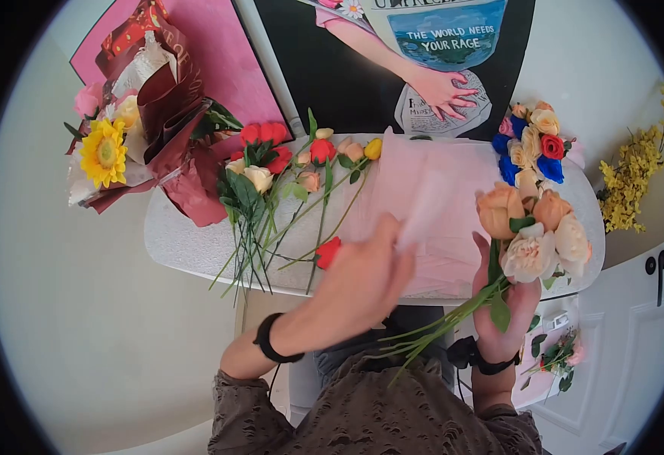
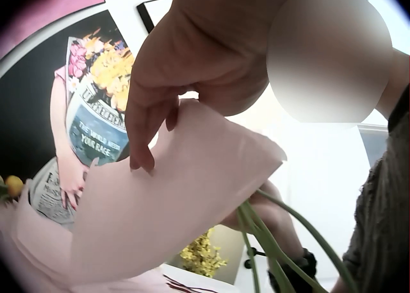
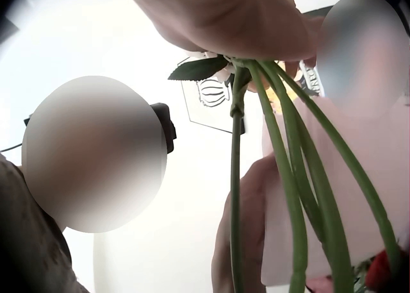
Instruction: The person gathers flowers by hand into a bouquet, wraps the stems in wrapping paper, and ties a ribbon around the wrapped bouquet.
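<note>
In the head view, my left hand [image 1: 355, 284] reaches over the near edge of the table. Its thumb and fingers pinch a sheet of pale pink wrapping paper [image 2: 166, 197], which the left wrist view shows lifted and bent. More of the pink paper [image 1: 453, 227] lies flat on the table. My right hand [image 1: 518, 311] holds a bunch of peach and cream flowers [image 1: 529, 250] by the stems, just below the blooms. Their long green stems [image 1: 446, 318] slant down toward my body, and the right wrist view shows them below the palm.
On the table's left lie loose red, cream and yellow flowers [image 1: 321, 152]. A bouquet in dark red wrap [image 1: 169, 121] stands beyond them. Blue, peach and red roses [image 1: 533, 144] sit at the back right. Yellow blossoms [image 1: 639, 174] stand beside the table; a poster [image 1: 453, 45] leans behind.
</note>
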`<state>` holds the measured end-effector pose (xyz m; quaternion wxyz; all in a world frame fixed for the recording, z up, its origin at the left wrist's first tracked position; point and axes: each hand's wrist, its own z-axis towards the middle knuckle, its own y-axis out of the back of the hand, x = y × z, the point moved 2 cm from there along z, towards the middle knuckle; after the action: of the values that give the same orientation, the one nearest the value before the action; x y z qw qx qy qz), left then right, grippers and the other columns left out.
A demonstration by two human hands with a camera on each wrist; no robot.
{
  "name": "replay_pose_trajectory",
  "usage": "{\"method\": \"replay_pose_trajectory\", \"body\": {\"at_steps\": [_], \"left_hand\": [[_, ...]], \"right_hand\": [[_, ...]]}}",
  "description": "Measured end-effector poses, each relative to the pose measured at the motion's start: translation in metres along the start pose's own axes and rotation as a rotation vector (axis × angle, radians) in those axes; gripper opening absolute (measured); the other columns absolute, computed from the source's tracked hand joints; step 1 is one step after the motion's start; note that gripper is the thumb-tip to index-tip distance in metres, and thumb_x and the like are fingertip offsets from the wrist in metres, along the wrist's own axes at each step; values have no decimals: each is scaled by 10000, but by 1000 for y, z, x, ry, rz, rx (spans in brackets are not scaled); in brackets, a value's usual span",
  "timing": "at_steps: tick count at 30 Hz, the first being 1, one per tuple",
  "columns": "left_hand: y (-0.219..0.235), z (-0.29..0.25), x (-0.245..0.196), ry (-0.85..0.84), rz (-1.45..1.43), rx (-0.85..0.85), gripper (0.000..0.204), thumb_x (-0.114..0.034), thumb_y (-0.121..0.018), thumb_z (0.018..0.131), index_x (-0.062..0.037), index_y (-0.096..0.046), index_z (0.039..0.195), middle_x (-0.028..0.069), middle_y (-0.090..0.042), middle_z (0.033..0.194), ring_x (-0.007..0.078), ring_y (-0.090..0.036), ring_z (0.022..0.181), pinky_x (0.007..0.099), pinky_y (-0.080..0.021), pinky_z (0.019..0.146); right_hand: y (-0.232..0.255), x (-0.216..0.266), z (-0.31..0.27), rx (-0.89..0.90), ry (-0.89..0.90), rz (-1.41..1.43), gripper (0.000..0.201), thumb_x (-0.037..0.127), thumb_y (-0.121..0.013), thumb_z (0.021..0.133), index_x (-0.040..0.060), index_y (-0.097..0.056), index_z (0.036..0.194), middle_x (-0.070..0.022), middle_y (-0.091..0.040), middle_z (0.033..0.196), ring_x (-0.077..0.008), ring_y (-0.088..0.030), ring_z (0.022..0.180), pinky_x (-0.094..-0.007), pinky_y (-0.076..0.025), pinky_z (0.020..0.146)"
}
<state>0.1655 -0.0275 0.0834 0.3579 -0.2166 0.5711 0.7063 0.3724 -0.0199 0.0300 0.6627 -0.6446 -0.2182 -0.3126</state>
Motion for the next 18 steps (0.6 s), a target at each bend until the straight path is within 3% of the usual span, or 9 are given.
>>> {"method": "replay_pose_trajectory", "body": {"at_steps": [3, 4, 7, 8, 9, 11, 13, 15, 18], "left_hand": [[-13, -16, -12, -154, -124, 103, 230, -118, -624, 935, -4, -471, 1064, 173, -589, 699, 338, -658, 620, 406, -466, 514], [-16, -19, -17, -236, -202, 142, 238, -110, -629, 930, 0, -467, 1064, 178, -604, 726, 340, -670, 639, 392, -481, 519], [-27, -24, -16, -270, -296, 172, 261, -97, -615, 935, 23, -462, 1110, 186, -624, 750, 347, -682, 655, 375, -504, 535], [-29, -24, -18, -271, -297, 170, 261, -97, -615, 935, 23, -462, 1110, 186, -624, 750, 347, -682, 655, 375, -504, 535], [-31, -22, -18, -216, -418, 118, 337, -86, -572, 943, 39, -404, 1207, 226, -624, 766, 406, -654, 651, 430, -496, 546], [-27, -20, -20, -161, -541, 66, 418, -75, -529, 950, 55, -346, 1303, 265, -623, 781, 465, -626, 647, 485, -488, 557], [-15, -15, -24, -35, -316, 139, 418, -68, -553, 963, 45, -400, 1335, 201, -614, 696, 368, -651, 595, 393, -483, 525], [-17, -11, -21, -66, -303, 210, 517, -58, -514, 969, 31, -290, 1425, 227, -610, 693, 413, -633, 602, 443, -477, 539], [-25, -11, -16, -143, -281, 293, 598, -41, -470, 972, 11, -209, 1508, 254, -608, 700, 460, -610, 605, 496, -469, 556]], "right_hand": [[-12, -3, -4, -59, -42, -145, 358, 180, -530, 951, 1, -519, 1262, -82, -594, 1201, -232, -596, 1115, -417, -456, 1024], [-15, -8, -6, -5, -16, -71, 321, 221, -530, 980, 19, -533, 1230, -74, -615, 1101, -137, -629, 877, -268, -528, 670], [-9, -25, -7, -83, 76, -344, 287, 127, -538, 920, 21, -551, 1186, -53, -615, 1065, -163, -611, 934, -301, -496, 788], [-14, -19, -5, 79, 254, -771, 263, 148, -535, 935, 29, -561, 1169, -50, -614, 1042, -155, -609, 914, -297, -491, 780], [-17, -17, -6, 80, 256, -772, 263, 148, -535, 935, 29, -561, 1169, -50, -614, 1042, -155, -609, 914, -297, -491, 780], [-31, -18, -7, -21, 49, -199, 236, 153, -522, 958, 28, -571, 1151, -44, -612, 1038, -145, -609, 914, -300, -495, 782], [-42, -30, -7, -101, 145, -316, 223, 150, -516, 967, 23, -573, 1142, -39, -610, 1035, -138, -609, 912, -300, -496, 781], [-45, -29, -5, -180, 240, -432, 212, 147, -510, 976, 19, -575, 1133, -34, -609, 1031, -131, -609, 910, -301, -497, 781], [-46, -26, -3, -132, 14, -105, 205, 152, -501, 982, 19, -574, 1119, -25, -607, 1028, -118, -610, 904, -300, -499, 783]]}}
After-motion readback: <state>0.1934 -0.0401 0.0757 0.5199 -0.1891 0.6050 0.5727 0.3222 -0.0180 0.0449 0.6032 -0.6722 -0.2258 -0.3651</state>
